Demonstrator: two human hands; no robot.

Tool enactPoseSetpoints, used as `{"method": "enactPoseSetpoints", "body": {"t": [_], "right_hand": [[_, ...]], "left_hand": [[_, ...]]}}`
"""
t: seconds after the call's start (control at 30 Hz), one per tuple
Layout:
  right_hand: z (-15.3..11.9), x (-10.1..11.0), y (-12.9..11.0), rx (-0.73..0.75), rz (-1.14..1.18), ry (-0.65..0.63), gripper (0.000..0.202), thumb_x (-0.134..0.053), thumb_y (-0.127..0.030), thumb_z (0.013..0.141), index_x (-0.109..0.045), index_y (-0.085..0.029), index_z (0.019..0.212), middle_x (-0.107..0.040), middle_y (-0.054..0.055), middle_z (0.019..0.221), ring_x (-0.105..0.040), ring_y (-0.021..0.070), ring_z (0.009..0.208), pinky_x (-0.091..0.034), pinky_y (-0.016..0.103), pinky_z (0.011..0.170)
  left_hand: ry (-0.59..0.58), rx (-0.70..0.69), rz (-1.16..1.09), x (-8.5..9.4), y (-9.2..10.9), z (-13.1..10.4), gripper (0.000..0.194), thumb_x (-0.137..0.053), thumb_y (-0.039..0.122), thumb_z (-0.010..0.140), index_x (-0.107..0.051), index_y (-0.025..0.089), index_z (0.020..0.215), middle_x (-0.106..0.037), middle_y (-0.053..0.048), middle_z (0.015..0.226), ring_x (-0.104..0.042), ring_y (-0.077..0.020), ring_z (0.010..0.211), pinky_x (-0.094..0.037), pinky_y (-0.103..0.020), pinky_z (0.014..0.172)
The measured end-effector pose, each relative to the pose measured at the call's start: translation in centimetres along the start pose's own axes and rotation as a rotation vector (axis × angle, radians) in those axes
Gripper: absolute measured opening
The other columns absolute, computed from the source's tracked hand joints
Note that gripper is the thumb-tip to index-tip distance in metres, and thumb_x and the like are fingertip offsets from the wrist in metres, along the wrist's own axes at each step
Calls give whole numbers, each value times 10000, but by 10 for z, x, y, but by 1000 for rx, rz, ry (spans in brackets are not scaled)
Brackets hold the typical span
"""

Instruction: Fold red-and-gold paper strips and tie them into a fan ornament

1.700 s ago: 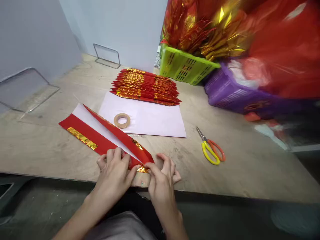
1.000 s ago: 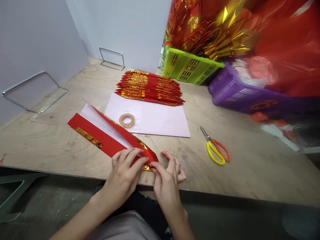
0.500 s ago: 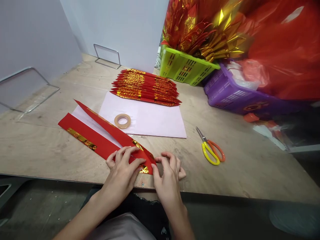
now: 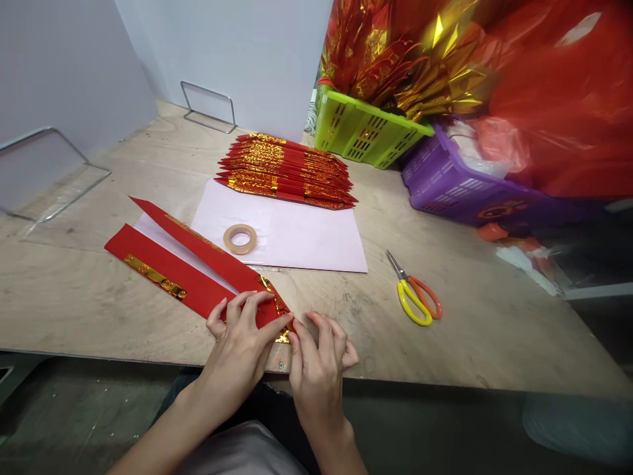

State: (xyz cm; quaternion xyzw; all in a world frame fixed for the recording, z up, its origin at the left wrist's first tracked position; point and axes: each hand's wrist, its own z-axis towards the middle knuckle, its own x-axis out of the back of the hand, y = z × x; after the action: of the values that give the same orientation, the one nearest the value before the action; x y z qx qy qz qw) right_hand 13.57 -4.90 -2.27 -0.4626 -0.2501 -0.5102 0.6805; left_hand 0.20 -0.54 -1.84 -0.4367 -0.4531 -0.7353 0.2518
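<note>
A red folded paper sheet [image 4: 198, 300] with gold printed strips and a white inside lies slantwise at the table's front edge. Its far end spreads apart in two pointed flaps. Over its near part, my left hand [image 4: 242, 333] presses with bent fingers, holding the folds together. My right hand [image 4: 319, 346] pinches the sheet's near tip between thumb and forefinger, beside my left thumb; the other fingers are curled. The tip is partly hidden by the fingers. A roll of tan tape [image 4: 240, 239] rests just behind, on white sheets [image 4: 316, 241].
A stack of folded red-and-gold papers [image 4: 287, 173] lies behind the tape. Scissors [image 4: 414, 290] with yellow and orange handles are at the right. A green basket [image 4: 370, 132] and a purple basket [image 4: 459, 175] stand at the back right. Metal wire frames [image 4: 210, 109] stand at the left.
My right hand has moved left, its fingertips now closing at the sheet's near tip. The flap there is folded over further, showing more gold print.
</note>
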Motion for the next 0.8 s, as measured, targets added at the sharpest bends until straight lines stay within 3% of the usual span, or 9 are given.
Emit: {"method": "enactPoseSetpoints", "body": {"t": [0.17,0.3,0.4,0.63,0.73,0.8], "right_hand": [[1,5,13,-203,130,-103,236,-448,-218,961,-675,-222,896,-639,66,1002,-537,243,1001,-286,393,845],[13,8,24,-342,140,-282,204,-526,-301,922,-607,-213,757,-599,45,900,-530,251,938,-304,378,795],[17,9,22,-323,132,-336,179,-556,-290,897,-549,-210,737,-586,38,885,-527,250,927,-309,364,775],[9,9,8,-312,163,-289,83,-502,-143,873,-547,-202,837,-633,23,806,-567,215,828,-311,369,793],[15,15,8,-265,201,-332,139,-474,-94,846,-536,-204,788,-640,24,805,-580,209,827,-345,351,771],[27,27,9,-167,261,-361,167,-437,-85,857,-516,-209,779,-643,17,805,-588,189,787,-382,325,739]], "left_hand": [[0,21,-1,-1,-2,1,350,-534,191,882,-715,432,1060,-529,-89,1237,-422,-333,1148,-282,-607,950],[-13,26,-15,0,-3,2,338,-546,188,878,-725,432,1030,-528,-84,1225,-428,-337,1140,-294,-605,925],[-2,35,-41,1,-2,2,300,-534,206,894,-728,392,1027,-518,-89,1226,-428,-330,1144,-309,-598,922],[34,27,11,5,-1,3,218,-529,208,893,-708,285,989,-526,-121,1269,-441,-337,1172,-305,-599,952],[36,-74,107,15,0,13,338,-495,164,891,-615,277,1186,-511,-121,1371,-403,-342,1291,-215,-595,1048],[1,-238,135,28,5,28,429,-451,103,885,-556,279,1262,-555,-96,1355,-383,-310,1351,-133,-564,1109]]}}
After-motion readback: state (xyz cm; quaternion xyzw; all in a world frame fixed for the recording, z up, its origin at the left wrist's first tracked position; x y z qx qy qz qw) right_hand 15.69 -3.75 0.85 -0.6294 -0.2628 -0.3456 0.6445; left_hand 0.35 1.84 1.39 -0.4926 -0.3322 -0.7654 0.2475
